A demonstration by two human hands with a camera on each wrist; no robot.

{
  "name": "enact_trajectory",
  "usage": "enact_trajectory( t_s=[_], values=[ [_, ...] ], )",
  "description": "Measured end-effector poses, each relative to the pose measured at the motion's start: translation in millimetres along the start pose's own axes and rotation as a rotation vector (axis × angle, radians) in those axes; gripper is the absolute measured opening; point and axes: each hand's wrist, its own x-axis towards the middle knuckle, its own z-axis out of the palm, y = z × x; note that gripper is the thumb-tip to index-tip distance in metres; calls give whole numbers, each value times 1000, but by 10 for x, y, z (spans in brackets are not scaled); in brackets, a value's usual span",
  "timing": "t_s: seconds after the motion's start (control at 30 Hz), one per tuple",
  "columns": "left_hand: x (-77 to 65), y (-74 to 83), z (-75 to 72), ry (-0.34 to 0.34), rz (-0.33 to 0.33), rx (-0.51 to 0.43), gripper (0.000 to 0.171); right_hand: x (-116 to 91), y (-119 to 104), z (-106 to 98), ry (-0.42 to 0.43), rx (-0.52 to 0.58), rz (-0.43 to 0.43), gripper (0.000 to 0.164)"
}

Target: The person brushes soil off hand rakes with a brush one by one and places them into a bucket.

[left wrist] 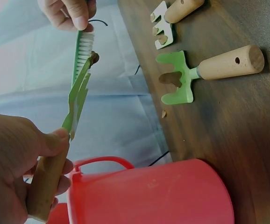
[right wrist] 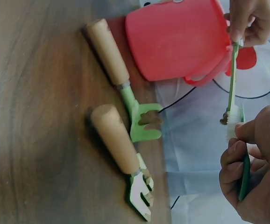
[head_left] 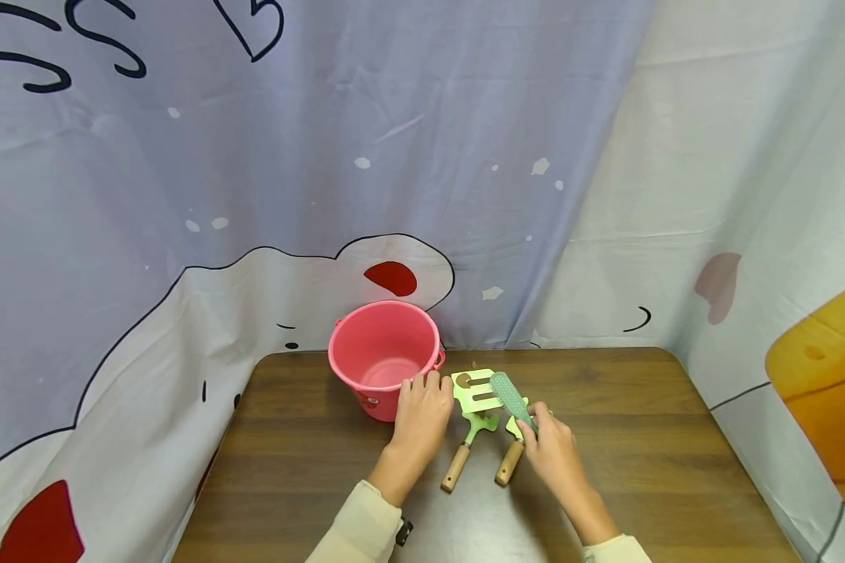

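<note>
My left hand (head_left: 422, 410) grips the wooden handle of a small green garden fork (left wrist: 48, 184), raised above the table beside the pink bucket. A brown clump of dirt (left wrist: 94, 57) clings near the fork's tip. My right hand (head_left: 552, 450) holds a green brush (head_left: 510, 397) between thumb and fingers. Its white bristles (left wrist: 84, 44) meet the fork's tines in both wrist views. Beneath them on the table lie a green three-pronged hand rake (left wrist: 186, 77) with brown dirt between its prongs and another small green fork (right wrist: 114, 137) with dirt-marked tines.
The pink bucket (head_left: 373, 352) stands upright at the table's back edge, left of the tools; its inside looks bare. A brown wooden table (head_left: 289, 469) carries everything. Directly behind hangs a printed curtain (head_left: 394, 156). A tiny brown crumb (left wrist: 164, 114) lies near the rake.
</note>
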Motion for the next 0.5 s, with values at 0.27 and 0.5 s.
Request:
enact_trajectory(
  t_s=[0.27, 0.5],
  values=[
    [-7, -20, 23, 0, 0, 2, 28, -64, 161, 90, 14, 36, 42, 24],
    [-11, 0, 33, -75, -14, -28, 14, -42, 217, 47, 34, 58, 78, 24]
  ],
)
